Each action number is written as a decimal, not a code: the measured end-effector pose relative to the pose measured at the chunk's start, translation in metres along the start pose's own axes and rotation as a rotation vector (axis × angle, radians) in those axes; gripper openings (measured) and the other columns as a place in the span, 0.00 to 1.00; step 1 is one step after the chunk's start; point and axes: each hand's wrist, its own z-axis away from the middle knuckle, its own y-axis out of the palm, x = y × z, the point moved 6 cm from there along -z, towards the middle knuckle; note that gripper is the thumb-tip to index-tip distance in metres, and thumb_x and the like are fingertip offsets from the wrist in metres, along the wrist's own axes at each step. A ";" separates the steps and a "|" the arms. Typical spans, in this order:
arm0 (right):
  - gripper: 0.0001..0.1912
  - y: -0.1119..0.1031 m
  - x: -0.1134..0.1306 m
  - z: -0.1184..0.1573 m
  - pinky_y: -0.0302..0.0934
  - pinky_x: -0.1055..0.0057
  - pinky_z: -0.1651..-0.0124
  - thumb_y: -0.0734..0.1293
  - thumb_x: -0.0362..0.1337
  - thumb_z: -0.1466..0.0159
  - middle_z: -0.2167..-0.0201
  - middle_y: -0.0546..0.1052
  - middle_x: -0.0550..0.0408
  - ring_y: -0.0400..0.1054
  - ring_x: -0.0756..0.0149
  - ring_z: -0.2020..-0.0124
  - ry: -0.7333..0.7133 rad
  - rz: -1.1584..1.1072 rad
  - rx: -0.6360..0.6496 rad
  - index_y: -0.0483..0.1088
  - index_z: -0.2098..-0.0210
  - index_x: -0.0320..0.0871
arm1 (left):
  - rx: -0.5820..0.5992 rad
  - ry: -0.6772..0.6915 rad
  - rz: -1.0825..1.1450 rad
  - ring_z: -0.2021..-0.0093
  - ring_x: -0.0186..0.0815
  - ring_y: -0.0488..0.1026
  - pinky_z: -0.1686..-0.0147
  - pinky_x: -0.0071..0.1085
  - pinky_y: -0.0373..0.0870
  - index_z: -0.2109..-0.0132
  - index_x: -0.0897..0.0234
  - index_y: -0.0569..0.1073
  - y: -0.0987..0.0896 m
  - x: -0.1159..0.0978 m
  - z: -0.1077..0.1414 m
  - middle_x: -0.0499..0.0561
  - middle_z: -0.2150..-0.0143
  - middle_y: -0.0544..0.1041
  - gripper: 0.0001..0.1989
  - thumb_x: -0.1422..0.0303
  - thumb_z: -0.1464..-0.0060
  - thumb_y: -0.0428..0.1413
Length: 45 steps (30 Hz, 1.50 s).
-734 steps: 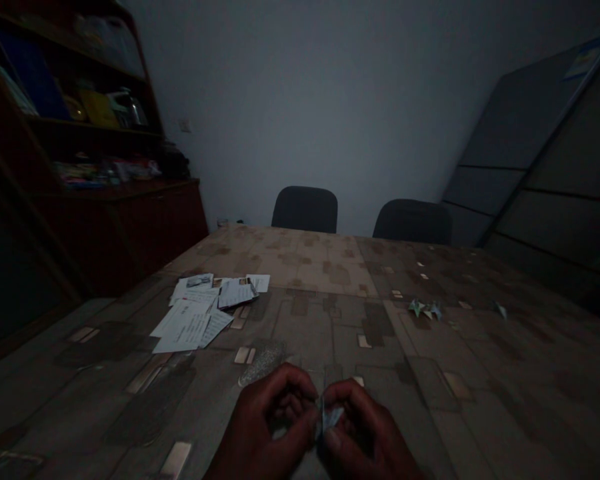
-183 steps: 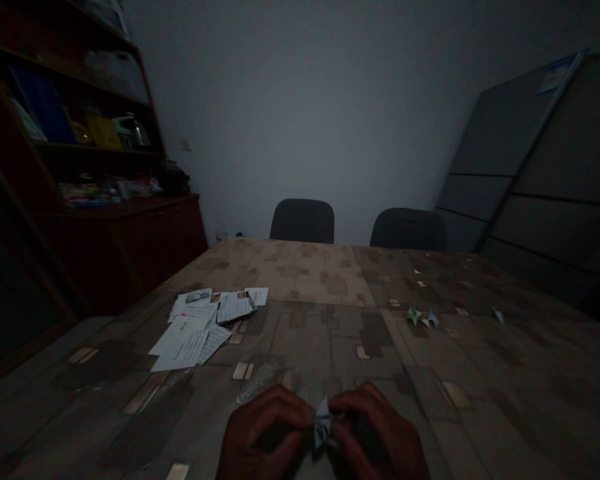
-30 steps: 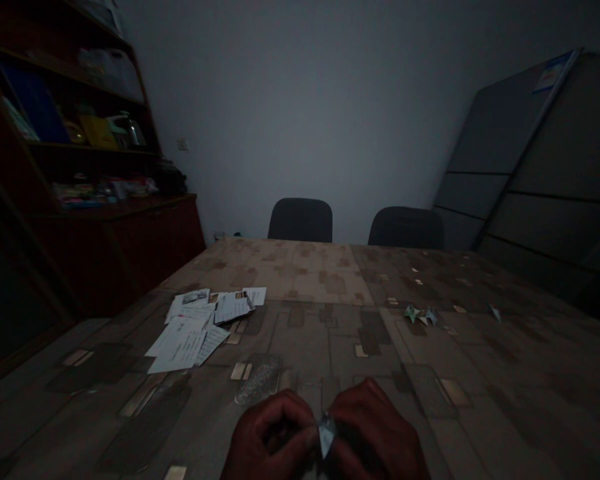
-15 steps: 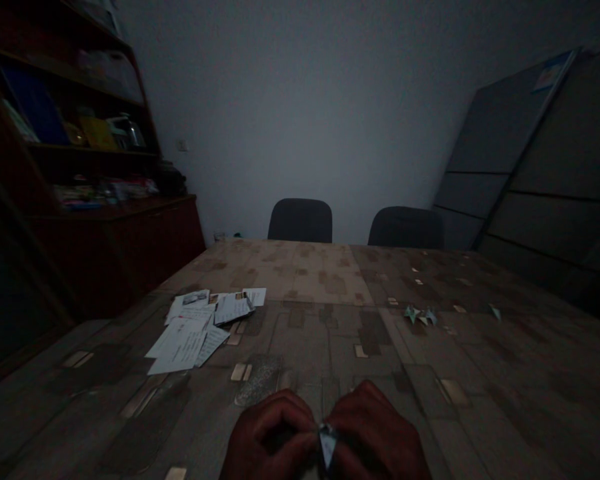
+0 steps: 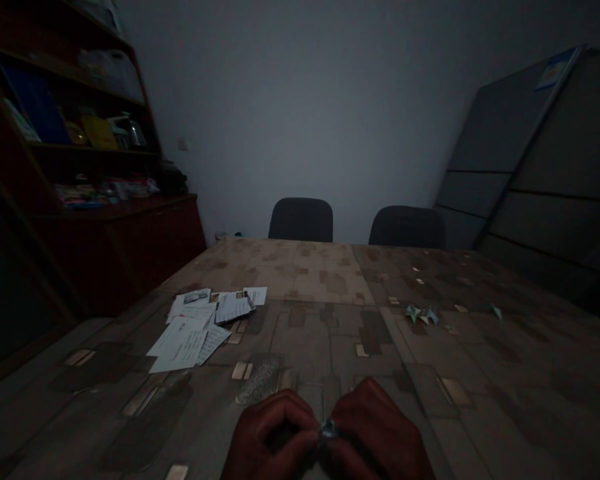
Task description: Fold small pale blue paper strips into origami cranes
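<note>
Room: dim light; pale wall (image 5: 320, 120) straight ahead, with a socket (image 5: 183, 144) low on its left part; dark red cabinet (image 5: 155, 227) on the left, its shelves crowded; tall grey panels (image 5: 490, 133) leaning into view on the right.
Chairs: two dark backs (image 5: 301, 220) side by side at the far edge, well apart from the hands.
Bench (image 5: 325, 273): brown patterned covering, blocks and rectangles; runs from the person to the chairs.
Left hand (image 5: 273, 433): near edge, palm inward; fingers (image 5: 300, 417) curled, thumb and forefinger pinching the work from its left side.
Right hand (image 5: 380, 430): bent over from the other side, knuckles up; fingertips closed on the same work, partly hidden from me.
Small folded piece (image 5: 329, 429): pale, glinting, between the two sets of fingertips; mostly covered, its shape too small to tell.
Printed papers (image 5: 183, 343): loose overlapping heap, left of the hands, farther off.
Pointed folded shapes (image 5: 413, 313): close cluster to the right, beyond the hands; one more (image 5: 496, 311) lies apart, farther right.
</note>
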 end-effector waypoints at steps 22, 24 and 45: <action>0.20 -0.007 0.005 -0.007 0.62 0.71 0.71 0.56 0.40 0.26 0.77 0.75 0.52 0.67 0.65 0.74 -0.072 0.072 0.001 0.72 0.69 0.40 | 0.067 0.115 -0.036 0.71 0.35 0.76 0.69 0.27 0.69 0.72 0.62 0.80 0.000 -0.002 -0.002 0.49 0.73 0.78 0.08 0.79 0.50 0.60; 0.18 -0.009 0.005 -0.009 0.62 0.71 0.71 0.57 0.41 0.27 0.76 0.76 0.52 0.67 0.65 0.73 -0.071 0.070 -0.007 0.72 0.66 0.39 | 0.062 0.103 -0.050 0.71 0.35 0.76 0.69 0.27 0.70 0.71 0.62 0.80 -0.001 -0.001 -0.002 0.49 0.73 0.79 0.08 0.79 0.50 0.60; 0.12 -0.008 -0.001 -0.003 0.64 0.71 0.68 0.61 0.40 0.29 0.74 0.77 0.52 0.68 0.66 0.72 -0.027 0.001 -0.104 0.71 0.64 0.42 | -0.133 -0.067 0.220 0.74 0.34 0.73 0.72 0.27 0.67 0.78 0.62 0.80 0.001 0.007 -0.001 0.48 0.77 0.77 0.07 0.77 0.56 0.62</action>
